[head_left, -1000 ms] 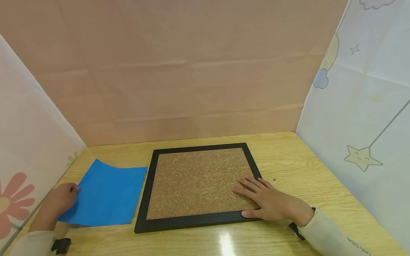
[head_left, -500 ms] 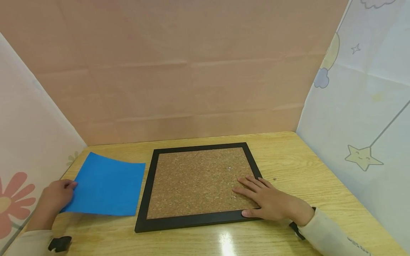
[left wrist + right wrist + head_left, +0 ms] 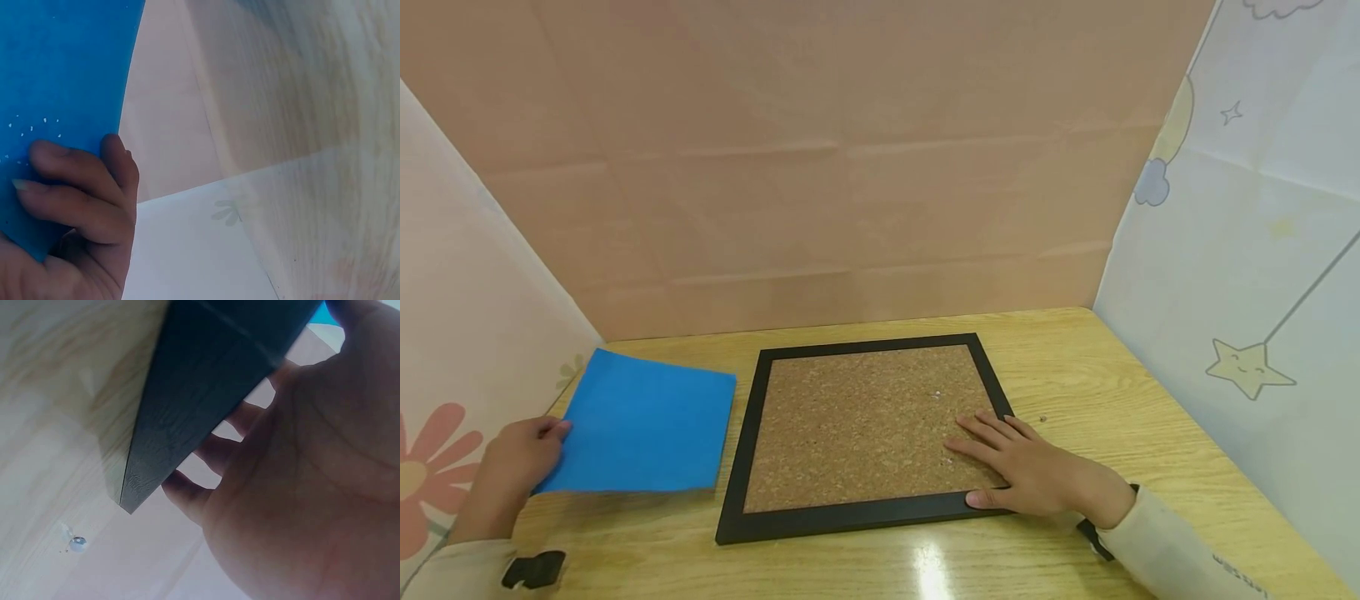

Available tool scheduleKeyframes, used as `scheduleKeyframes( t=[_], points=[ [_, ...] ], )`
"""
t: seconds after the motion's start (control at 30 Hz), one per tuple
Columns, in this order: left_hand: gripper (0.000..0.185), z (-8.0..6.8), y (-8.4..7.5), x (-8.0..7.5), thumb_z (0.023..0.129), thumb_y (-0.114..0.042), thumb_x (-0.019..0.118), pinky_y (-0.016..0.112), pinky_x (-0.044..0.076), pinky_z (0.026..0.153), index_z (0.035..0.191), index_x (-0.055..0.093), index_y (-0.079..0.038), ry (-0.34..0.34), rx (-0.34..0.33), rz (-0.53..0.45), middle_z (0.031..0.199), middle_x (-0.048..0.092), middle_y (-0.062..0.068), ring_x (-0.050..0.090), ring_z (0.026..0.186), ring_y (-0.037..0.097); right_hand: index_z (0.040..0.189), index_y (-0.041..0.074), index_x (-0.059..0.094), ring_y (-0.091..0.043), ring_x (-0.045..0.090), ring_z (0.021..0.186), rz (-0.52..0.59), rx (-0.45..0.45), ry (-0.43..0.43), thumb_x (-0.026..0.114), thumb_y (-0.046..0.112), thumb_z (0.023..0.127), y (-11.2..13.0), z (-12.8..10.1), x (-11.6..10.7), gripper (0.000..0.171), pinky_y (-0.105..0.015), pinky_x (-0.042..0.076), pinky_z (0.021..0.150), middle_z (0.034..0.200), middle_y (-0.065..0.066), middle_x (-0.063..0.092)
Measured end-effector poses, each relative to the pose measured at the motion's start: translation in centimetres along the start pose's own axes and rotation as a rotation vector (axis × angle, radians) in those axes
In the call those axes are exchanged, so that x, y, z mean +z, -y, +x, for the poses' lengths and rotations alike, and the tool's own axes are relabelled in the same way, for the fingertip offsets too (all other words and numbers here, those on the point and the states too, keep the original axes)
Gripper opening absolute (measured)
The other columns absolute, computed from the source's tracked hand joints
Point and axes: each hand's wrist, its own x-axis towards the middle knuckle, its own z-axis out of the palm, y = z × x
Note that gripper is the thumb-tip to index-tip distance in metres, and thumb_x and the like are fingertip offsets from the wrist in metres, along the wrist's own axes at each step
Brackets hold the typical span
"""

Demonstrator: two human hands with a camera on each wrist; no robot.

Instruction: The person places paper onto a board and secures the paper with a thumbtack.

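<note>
A blue sheet [image 3: 643, 425] hangs at the left, its left edge pinched between the thumb and fingers of my left hand [image 3: 523, 462]. Its front edge stands a little above the table. Small white specks dot the sheet [image 3: 56, 75] in the left wrist view, with curled fingers [image 3: 81, 215] against that face. In the middle lies a cork board [image 3: 850, 425] with a black frame. My right hand [image 3: 1037, 475] rests with spread fingers over the frame's right front corner, fingertips on the cork. In the right wrist view, the black frame's side [image 3: 175, 400] lies by my palm [image 3: 306, 469].
A wooden table [image 3: 1067, 367] carries everything. A peach backdrop [image 3: 850, 208] stands behind, with patterned white panels on the left [image 3: 460, 292] and right [image 3: 1262, 275]. A small round shiny thing [image 3: 77, 544] lies right of the board. Tiny light bits [image 3: 937, 394] show on the cork.
My left hand has raised the blue sheet and drawn it left and a little away from me, widening the gap to the board. The right hand and the board have stayed put.
</note>
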Motion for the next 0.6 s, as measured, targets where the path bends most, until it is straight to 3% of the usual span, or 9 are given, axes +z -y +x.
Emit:
scheduleKeyframes(
  t=[0.3, 0.6],
  points=[
    [0.060, 0.2, 0.0, 0.5, 0.110, -0.028, 0.028, 0.065, 0.044, 0.095, 0.139, 0.032, 0.025, 0.057, 0.005, -0.188, 0.137, 0.032, 0.047, 0.045, 0.116, 0.059, 0.157, 0.032, 0.031, -0.042, 0.019, 0.152, 0.000, -0.002, -0.008, 0.044, 0.064, 0.097, -0.1, 0.0, 0.1, 0.069, -0.071, 0.017, 0.115, 0.167, -0.010, 0.021],
    [0.063, 0.2, -0.8, 1.9, 0.110, -0.029, 0.024, 0.066, 0.040, 0.100, 0.141, 0.027, 0.025, 0.140, 0.041, -0.306, 0.142, 0.028, 0.047, 0.041, 0.121, 0.057, 0.157, 0.032, 0.031, -0.042, 0.019, 0.153, -0.003, -0.002, -0.010, 0.044, 0.065, 0.097, -0.1, 0.0, 0.2, 0.069, -0.071, 0.018, 0.115, 0.167, -0.010, 0.022]
  ],
)
